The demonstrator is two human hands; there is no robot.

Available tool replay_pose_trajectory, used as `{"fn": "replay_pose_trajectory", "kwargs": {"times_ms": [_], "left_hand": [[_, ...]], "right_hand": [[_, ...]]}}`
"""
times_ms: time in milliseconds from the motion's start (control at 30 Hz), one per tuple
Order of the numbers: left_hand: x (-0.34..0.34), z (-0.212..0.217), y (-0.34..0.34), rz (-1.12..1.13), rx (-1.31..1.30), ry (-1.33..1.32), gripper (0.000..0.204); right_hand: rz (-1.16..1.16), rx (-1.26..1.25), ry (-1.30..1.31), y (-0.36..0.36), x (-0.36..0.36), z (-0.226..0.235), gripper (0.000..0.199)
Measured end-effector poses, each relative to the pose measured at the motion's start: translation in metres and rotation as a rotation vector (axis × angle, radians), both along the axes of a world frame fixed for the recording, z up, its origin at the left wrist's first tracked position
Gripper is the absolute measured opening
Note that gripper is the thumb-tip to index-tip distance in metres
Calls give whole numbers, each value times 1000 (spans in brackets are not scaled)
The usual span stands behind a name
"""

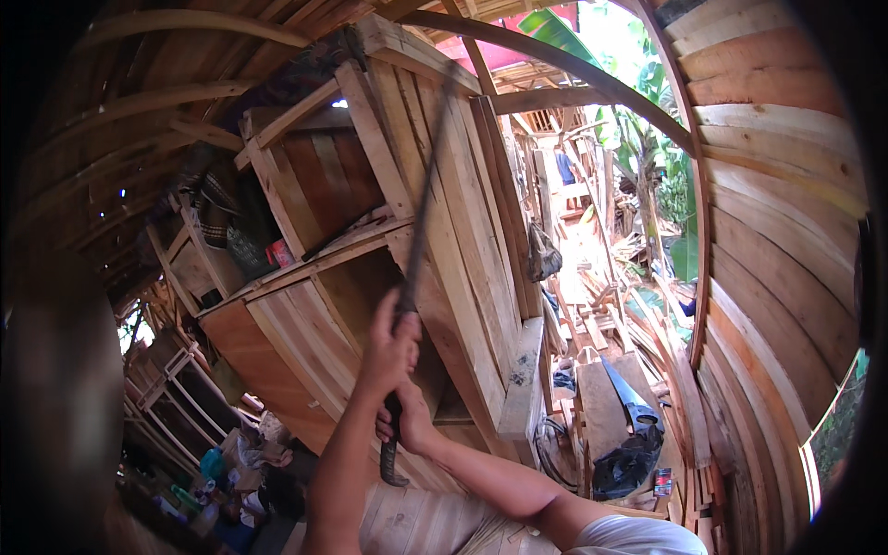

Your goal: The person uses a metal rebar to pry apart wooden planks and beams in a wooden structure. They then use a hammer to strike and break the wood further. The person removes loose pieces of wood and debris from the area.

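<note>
I hold a long, dark machete (427,199) upright, its narrow blade rising in front of a wooden cabinet (462,203). My left hand (390,344) is wrapped around its middle. Just below, my right hand (411,422) closes around the dark handle, whose curved butt sticks out underneath. Behind both hands are the cabinet's open compartments and plank front. Whether the tip touches the cabinet's side boards cannot be told.
To the right, a blue handsaw (631,396) and a black plastic bag (629,462) lie on a board (601,407). A curved plank wall (768,203) stands at far right. Scrap wood (601,314) litters the ground behind. Mixed clutter (231,490) sits at lower left.
</note>
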State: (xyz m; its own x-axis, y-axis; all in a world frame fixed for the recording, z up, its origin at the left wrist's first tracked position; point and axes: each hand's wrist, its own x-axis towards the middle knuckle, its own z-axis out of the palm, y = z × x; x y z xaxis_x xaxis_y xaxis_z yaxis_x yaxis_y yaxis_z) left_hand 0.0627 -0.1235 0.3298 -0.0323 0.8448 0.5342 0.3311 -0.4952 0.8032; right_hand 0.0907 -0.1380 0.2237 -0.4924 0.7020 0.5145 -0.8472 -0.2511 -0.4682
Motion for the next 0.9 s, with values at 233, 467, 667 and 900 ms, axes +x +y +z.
{"fn": "replay_pose_trajectory", "kwargs": {"times_ms": [233, 467, 667, 900], "left_hand": [[24, -36, 11, 67, 33, 35, 52], [91, -23, 6, -126, 436, 560, 49], [83, -12, 10, 8, 272, 615, 44], [32, -34, 35, 288, 60, -18, 46]], "right_hand": [[-285, -1, -180, 2, 31, -24, 39], [-854, 111, 57, 16, 34, -46, 36], [-1035, 139, 90, 41, 4, -48, 36], [-187, 22, -320, 26, 50, -17, 45]]}}
